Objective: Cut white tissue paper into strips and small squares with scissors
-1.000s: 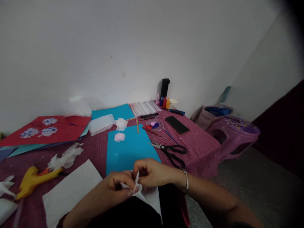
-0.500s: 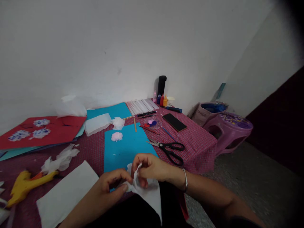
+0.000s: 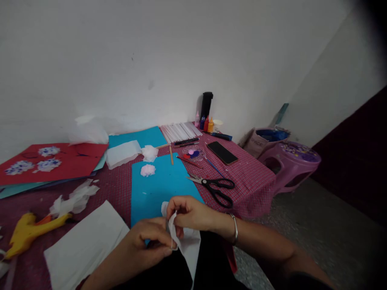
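Note:
A thin white tissue paper (image 3: 190,245) hangs between my hands, over my lap at the table's near edge. My right hand (image 3: 189,213) pinches its upper part, fingers curled. My left hand (image 3: 151,241) is closed on the tissue's left edge, thumb against forefinger. Just beyond them lies a blue sheet (image 3: 160,189) with a pale pink crumpled paper flower (image 3: 148,170) on it. Black-handled scissors (image 3: 216,187) rest at its right edge. A flat stack of white tissue (image 3: 87,241) is to the left of my left hand.
At left are a yellow glue gun (image 3: 28,235), torn tissue scraps (image 3: 77,199) and a red sheet (image 3: 78,161) with flowers. Further back are a phone (image 3: 222,153), paint bottles (image 3: 206,123) and white sticks (image 3: 181,132). A pink stool (image 3: 281,173) stands right of the table.
My left hand has shifted slightly right and down along the tissue, closer to my right hand. The tissue's hanging part has swung a little left. The view has tilted slightly.

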Demonstrator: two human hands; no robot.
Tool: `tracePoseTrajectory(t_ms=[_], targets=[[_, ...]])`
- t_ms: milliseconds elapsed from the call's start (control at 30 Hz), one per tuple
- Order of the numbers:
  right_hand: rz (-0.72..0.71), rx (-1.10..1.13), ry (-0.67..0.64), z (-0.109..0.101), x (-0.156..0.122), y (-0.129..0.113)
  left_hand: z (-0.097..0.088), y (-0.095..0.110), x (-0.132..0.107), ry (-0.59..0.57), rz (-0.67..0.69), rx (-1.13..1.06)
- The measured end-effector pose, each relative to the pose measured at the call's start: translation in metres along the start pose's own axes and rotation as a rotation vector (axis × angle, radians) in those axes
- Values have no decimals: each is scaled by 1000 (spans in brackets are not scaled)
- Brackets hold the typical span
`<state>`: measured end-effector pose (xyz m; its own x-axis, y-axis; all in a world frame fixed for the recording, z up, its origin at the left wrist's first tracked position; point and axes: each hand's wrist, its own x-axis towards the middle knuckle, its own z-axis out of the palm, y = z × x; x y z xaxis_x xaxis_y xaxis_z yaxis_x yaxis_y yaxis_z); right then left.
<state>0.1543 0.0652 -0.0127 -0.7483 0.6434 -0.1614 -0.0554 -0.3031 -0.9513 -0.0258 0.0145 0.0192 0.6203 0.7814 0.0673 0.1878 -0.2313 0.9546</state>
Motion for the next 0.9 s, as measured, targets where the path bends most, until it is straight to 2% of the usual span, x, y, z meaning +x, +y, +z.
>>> tracePoseTrajectory(t_ms=[200, 333, 433, 533, 600, 767, 900], targets=[[37, 90, 31, -2, 1, 8, -2, 4, -7, 70, 41, 146], [-9, 0, -84, -7, -8, 1, -1, -1, -10, 185, 20, 188], [-133, -228, -136, -7, -20, -13, 3, 1, -9, 275, -42, 204], [-336, -485, -56, -4, -31, -23, 8, 9, -8, 367, -68, 244], [-414, -543, 15, -2, -35, -26, 10, 14, -8, 410, -50, 269], [-330, -357, 159, -3, -37, -22, 9, 20, -14, 421, 96, 263], [-370, -249, 166, -6, -36, -17, 12, 17, -16, 482, 241, 332]])
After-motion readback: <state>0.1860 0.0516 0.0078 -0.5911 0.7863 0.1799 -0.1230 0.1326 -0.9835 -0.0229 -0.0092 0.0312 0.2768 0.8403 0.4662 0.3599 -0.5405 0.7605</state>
